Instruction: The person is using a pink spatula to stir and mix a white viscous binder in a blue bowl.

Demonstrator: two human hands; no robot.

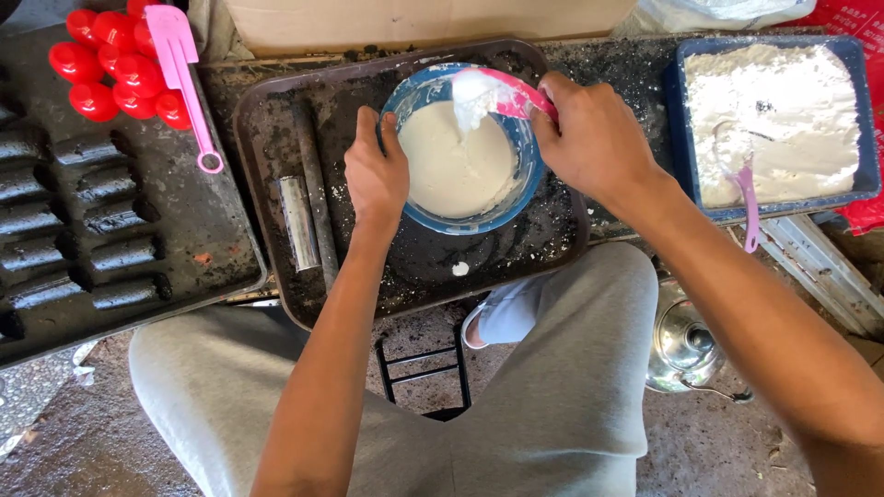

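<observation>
a seated person in grey trousers works over a large dark, soot-stained rectangular metal tray (552, 244) set across the knees, with a blackened griddle of long ridged moulds (101, 239) to the left and a blue rectangular plastic tub of white flour (686, 120) to the right. at the tray's centre sits a round blue plastic bowl of smooth white batter (458, 166); the left hand (376, 175) is clasped on its near-left rim, fingers hooked over the edge, while the right hand (589, 138) is closed around the handle of a pink plastic spatula (502, 92) lifted at the far rim, its blade loaded with batter. a drop of white batter (460, 269) already lies on the tray just near the bowl. the risk from here looks like more spillage: the loaded blade could shed batter outside the rim, and the tray, resting on the legs, could tip if the steadying hand slips. a cluster of small red plastic caps (110, 64) lies far left.
</observation>
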